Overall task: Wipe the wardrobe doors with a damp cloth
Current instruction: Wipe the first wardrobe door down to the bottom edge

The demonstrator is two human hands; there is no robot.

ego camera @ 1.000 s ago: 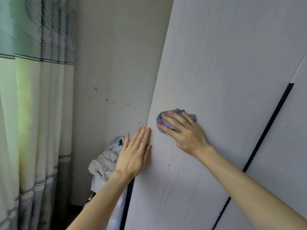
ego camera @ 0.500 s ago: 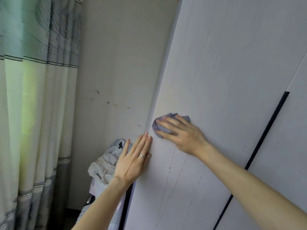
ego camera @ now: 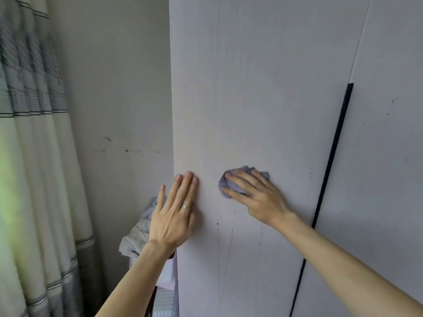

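Note:
A pale grey wardrobe door [ego camera: 263, 88] fills the middle of the view. My right hand [ego camera: 256, 195] presses a crumpled lilac cloth [ego camera: 229, 186] flat against it, fingers spread over the cloth. My left hand [ego camera: 176, 211], wearing a ring, rests flat with straight fingers on the door's left edge, a hand's width left of the cloth. Thin dark drip streaks [ego camera: 229, 245] run down the door below the cloth. A black vertical handle strip [ego camera: 329, 165] marks the door's right edge, with the neighbouring door [ego camera: 384, 179] beyond.
A cream wall [ego camera: 114, 99] with a few dark marks stands left of the wardrobe. Striped curtains [ego camera: 34, 156] hang at the far left. A heap of white laundry [ego camera: 137, 239] sits behind my left hand, low beside the wardrobe.
The view has swung so the door now stands upright. My right hand has slid the cloth to the right, away from the door's left edge. My left hand stays on the edge.

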